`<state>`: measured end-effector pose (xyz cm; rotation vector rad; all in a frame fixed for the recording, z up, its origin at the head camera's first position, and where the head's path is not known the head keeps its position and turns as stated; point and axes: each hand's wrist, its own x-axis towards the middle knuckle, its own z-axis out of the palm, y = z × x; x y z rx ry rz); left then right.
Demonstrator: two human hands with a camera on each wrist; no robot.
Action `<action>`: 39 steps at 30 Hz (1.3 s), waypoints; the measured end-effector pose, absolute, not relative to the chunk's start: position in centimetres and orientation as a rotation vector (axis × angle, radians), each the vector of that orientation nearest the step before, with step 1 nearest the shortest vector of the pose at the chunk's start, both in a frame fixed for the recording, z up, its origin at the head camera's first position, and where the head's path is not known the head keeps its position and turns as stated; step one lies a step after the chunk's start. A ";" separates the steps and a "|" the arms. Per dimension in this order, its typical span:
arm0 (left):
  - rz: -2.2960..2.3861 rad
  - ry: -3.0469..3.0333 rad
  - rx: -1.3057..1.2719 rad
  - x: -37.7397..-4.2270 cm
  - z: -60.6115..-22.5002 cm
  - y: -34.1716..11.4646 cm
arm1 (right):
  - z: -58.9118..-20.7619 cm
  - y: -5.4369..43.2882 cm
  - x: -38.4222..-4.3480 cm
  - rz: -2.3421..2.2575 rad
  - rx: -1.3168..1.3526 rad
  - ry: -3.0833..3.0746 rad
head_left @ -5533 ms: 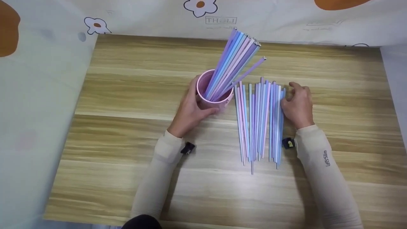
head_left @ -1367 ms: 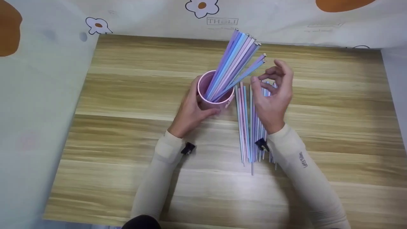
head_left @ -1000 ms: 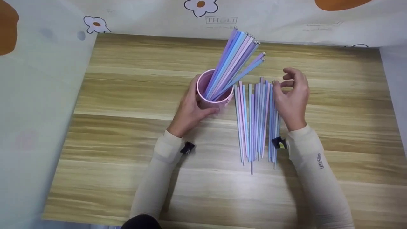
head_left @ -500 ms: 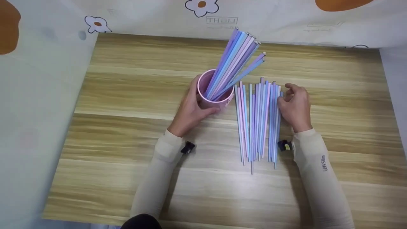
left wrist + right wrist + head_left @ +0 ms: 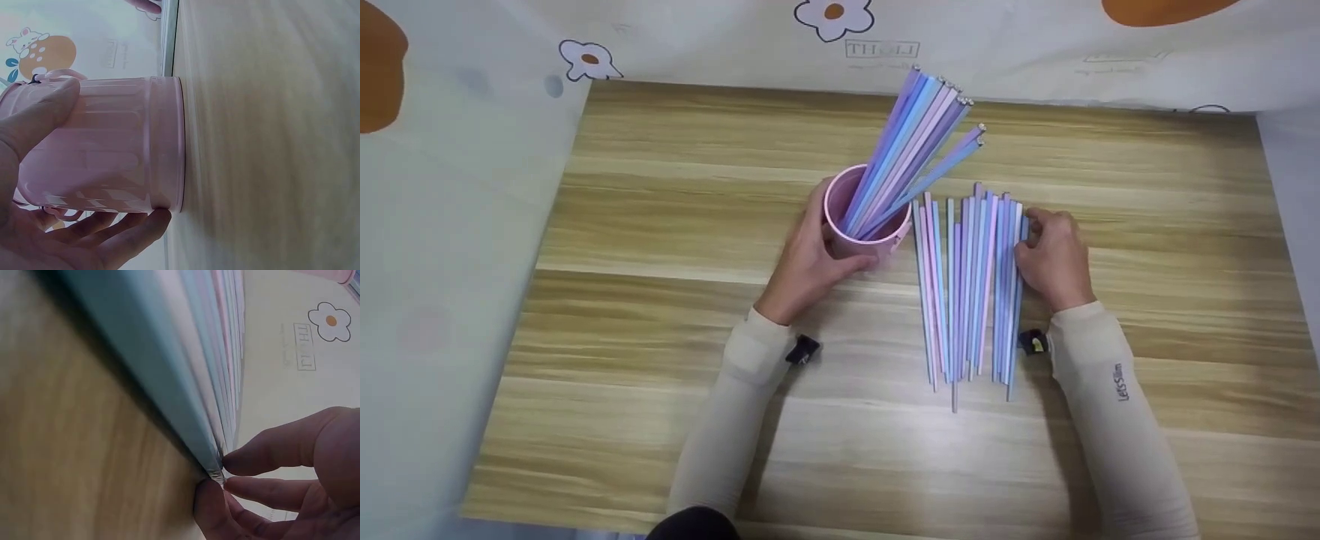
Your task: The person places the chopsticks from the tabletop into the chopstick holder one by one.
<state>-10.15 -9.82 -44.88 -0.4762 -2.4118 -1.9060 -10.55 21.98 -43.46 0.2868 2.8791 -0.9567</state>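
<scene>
My left hand (image 5: 812,262) grips a pink ribbed bucket (image 5: 107,140) with small side handles, which stands on the table. The thumb is on one side of it and the fingers wrap the other. Out of it lean slim pastel sticks (image 5: 911,150) with silvery ends, most in one bundle and a few tilted further right. More such sticks (image 5: 971,285) lie side by side on the table to the right. My right hand (image 5: 1056,259) pinches the far end of the outermost blue stick (image 5: 152,371) between thumb and finger.
The wood-grain table (image 5: 660,225) spreads around both hands. A pale flower-printed sheet (image 5: 720,45) rises behind its far edge and along the left. Black clips (image 5: 802,349) sit at both sleeve cuffs.
My right hand has gone over near the bucket and come back to the row's right edge, its fingers now drawn together. A blue stick has joined those in the bucket. The left hand stays put.
</scene>
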 end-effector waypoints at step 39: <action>-1.915 -2.433 -0.459 -8.8 -41.2 -9.6 | -34.7 18.1 -10.1 -2.596 0.167 2.641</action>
